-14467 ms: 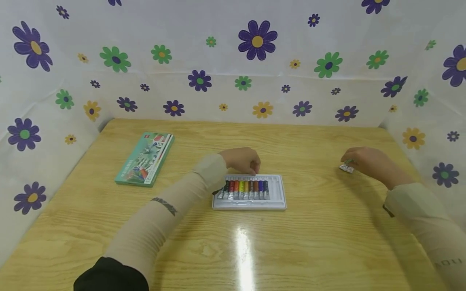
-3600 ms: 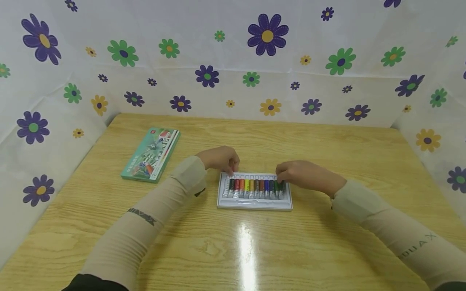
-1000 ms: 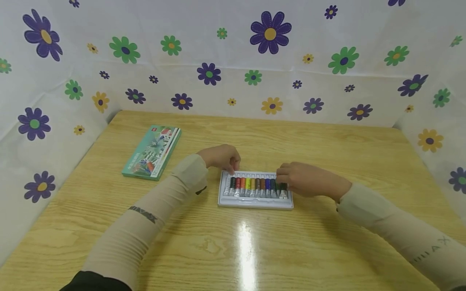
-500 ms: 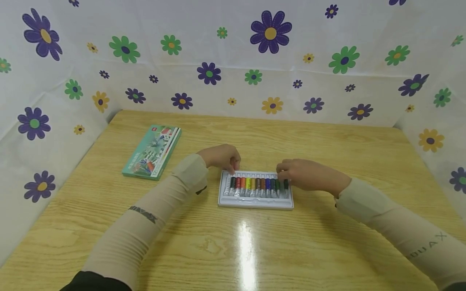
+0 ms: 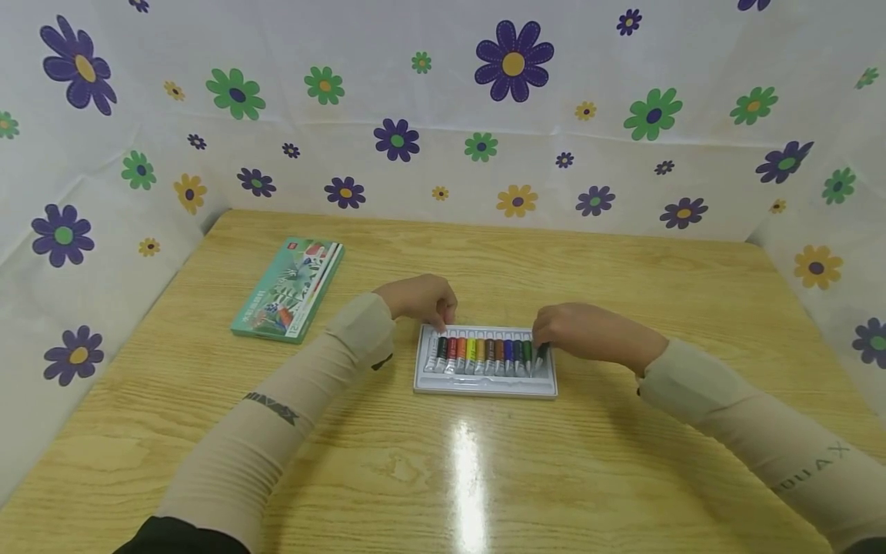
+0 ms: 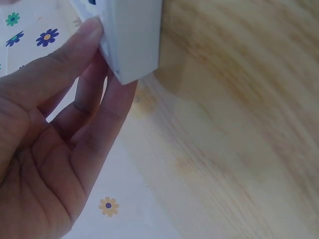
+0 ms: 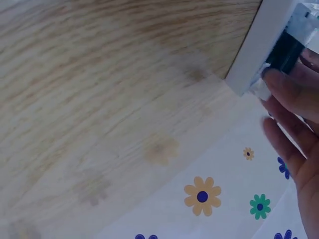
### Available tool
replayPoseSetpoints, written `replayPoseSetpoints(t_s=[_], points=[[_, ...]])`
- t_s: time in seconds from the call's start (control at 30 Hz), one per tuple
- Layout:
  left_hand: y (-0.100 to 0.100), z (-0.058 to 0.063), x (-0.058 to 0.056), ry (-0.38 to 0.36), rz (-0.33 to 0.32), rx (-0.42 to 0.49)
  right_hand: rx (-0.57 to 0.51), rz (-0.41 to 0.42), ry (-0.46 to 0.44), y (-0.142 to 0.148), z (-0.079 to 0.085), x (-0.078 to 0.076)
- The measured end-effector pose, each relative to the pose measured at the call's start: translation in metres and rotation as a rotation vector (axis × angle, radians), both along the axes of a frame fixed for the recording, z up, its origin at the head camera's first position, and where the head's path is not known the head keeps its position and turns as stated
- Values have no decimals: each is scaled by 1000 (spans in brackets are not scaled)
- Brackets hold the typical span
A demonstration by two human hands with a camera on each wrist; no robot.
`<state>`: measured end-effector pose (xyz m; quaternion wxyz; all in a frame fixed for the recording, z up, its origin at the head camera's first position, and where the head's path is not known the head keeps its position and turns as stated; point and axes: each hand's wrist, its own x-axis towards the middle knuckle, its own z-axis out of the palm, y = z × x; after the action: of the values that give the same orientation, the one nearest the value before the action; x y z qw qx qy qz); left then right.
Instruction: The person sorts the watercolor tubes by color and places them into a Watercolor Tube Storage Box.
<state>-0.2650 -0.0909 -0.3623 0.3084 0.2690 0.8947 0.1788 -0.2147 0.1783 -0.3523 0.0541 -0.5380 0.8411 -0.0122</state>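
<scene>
A white plastic tray lies in the middle of the table, a row of paint tubes in several colours side by side in it. My left hand pinches the tray's back left corner, its thumb on the rim in the left wrist view. At the right end of the row, my right hand pinches a dark paint tube between thumb and fingers. This tube leans at a slant over the last slot, and its upper end is hidden by the fingers in the head view.
A green cardboard paint box with a printed lid lies flat at the back left of the wooden table. A white cloth with printed flowers hangs behind the table and at both sides.
Long before, my right hand was far to the right of a less filled tray. Over the last second it shifts slightly at the row's end, and the dark tube tilts. The left hand stays put.
</scene>
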Motion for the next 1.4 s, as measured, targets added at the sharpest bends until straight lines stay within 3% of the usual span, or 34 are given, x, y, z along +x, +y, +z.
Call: replayPoseSetpoints(t_s=[0.13,0.43,0.53,0.7,1.03,1.27,1.4], points=[[-1,-1,0,6,-2,1,-65,-6,60,-3,-6,-2],[-2,-2,-1,14,-13,-1,-11,-35,-33,-7,-7,-1],[-2,-1,-1,18,-9,-10,3,-45,-22,-6,-4,-1],[-1,-1,-1,13,-12,-11,-18,8,34,-4,-6,-2],[-1,-4,-2,8,-5,-4,-57,-12,-7,-1,-7,-3],[0,-3,-1,5,-4,0,-79,12,42,0,-10,-4],[0,-3,-1,8,-6,-4,-85,3,7,0,-11,-5]])
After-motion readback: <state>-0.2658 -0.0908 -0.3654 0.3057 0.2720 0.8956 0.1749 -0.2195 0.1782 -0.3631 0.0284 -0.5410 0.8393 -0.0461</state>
